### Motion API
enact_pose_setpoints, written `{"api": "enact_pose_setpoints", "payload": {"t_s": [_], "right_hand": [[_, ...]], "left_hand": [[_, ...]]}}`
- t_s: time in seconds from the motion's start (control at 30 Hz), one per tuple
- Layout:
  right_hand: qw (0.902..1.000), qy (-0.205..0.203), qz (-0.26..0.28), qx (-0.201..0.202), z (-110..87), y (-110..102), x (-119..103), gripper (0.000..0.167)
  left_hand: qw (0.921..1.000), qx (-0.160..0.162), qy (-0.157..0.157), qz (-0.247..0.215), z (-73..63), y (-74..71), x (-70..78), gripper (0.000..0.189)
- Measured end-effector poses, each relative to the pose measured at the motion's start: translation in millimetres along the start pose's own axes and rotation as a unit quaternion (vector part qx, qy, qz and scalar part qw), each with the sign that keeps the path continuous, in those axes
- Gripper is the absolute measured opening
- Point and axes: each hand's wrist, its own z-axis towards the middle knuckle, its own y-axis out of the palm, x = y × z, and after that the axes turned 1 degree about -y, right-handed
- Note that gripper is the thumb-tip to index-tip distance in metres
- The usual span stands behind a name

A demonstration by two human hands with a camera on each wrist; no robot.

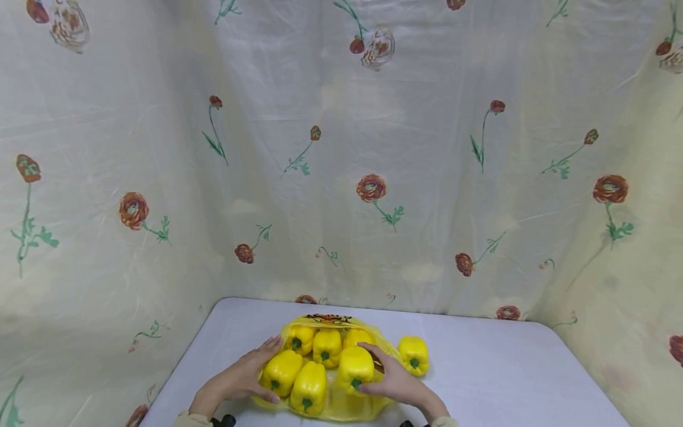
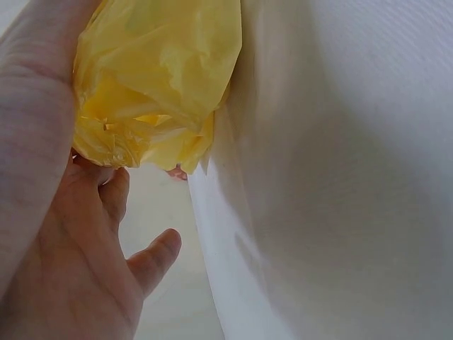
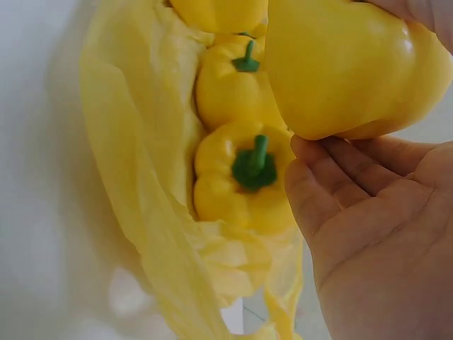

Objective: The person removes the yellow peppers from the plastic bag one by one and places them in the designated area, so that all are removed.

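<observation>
My right hand point(image 1: 395, 379) grips a yellow bell pepper point(image 1: 356, 369) between thumb and fingers, above the right side of a yellow plastic bag point(image 1: 341, 409). In the right wrist view, the held pepper point(image 3: 347, 71) fills the upper right, with fingers curled under it. Several other bell peppers point(image 1: 309, 385) with green stems lie in the mouth of the bag. At the bag's left side, my left hand point(image 1: 240, 376) has its fingers spread, thumb apart, against the bag and the leftmost pepper point(image 1: 283, 372). The left wrist view shows crinkled bag film point(image 2: 163, 64) against this hand.
One more yellow bell pepper point(image 1: 414, 354) stands on the white table point(image 1: 491, 373), just right of the bag. Pale curtains point(image 1: 341, 237) printed with red flowers hang behind the table and along both sides. Dark print point(image 1: 328, 319) shows on the bag's far edge.
</observation>
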Motion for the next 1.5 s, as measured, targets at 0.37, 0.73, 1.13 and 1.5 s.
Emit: {"api": "enact_pose_setpoints", "payload": {"t_s": [0.37,0.73,1.13,1.5], "right_hand": [[0.9996,0.004,0.010,0.027,-11.6,-19.6,-9.5,0.085],[0.9977,0.017,0.016,0.064,-19.6,-34.9,-10.5,0.086],[0.9914,0.028,0.005,0.128,-29.6,-57.9,-8.1,0.086],[0.9832,0.023,-0.016,0.180,-45.4,-86.6,3.0,0.086]], "left_hand": [[1.0000,-0.002,0.003,-0.001,0.6,-0.2,0.6,0.119],[1.0000,-0.001,-0.001,-0.004,-0.7,0.5,1.9,0.120],[1.0000,-0.001,0.001,-0.005,-0.5,-0.7,2.9,0.119],[1.0000,-0.001,-0.003,-0.003,-0.3,-0.5,3.6,0.119]]}}
